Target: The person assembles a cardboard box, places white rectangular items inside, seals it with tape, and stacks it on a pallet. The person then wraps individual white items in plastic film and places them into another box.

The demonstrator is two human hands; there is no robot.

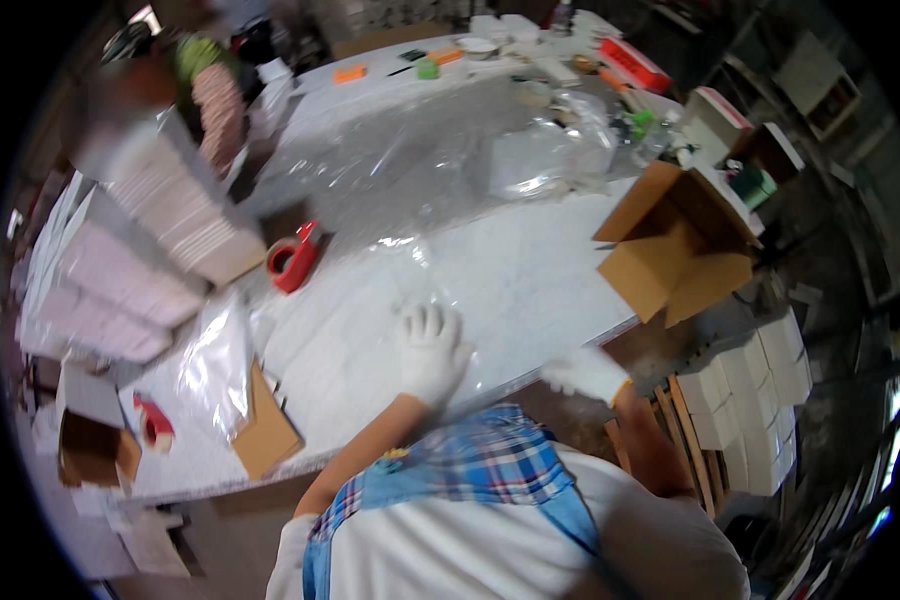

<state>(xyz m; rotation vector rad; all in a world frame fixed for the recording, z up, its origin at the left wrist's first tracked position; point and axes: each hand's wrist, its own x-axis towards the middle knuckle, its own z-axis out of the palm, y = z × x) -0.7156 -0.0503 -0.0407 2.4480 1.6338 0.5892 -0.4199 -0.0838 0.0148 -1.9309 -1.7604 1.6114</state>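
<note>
While the left hand (435, 358) sits palm-down near the tabletop's front edge, white glove on, its fingers are a bit apart and it's not gripping anything I can see. Clear film (410, 252) lies right at those fingertips, pretty hard to spot against the white tabletop (530, 285); can't tell if it runs under the palm too. The right hand (587, 374), also gloved, is at the front edge, over to the right, and too blurry to say whether its fingers are together or holding something.

Moving out, a red tape dispenser (292, 262) is toward the left edge, next to tall white stacks (185, 205). Closer to the front left corner you've got a shiny plastic bag (215, 370), a cardboard piece (268, 432) and a second dispenser (153, 424). Over at the right edge there's an open carton (678, 250), flaps out, with white boxes (750, 395) piled lower down beyond that edge. Grey sheeting (370, 165) covers much of the far half, and a co-worker's patterned sleeve (220, 115) shows past the far left corner.
</note>
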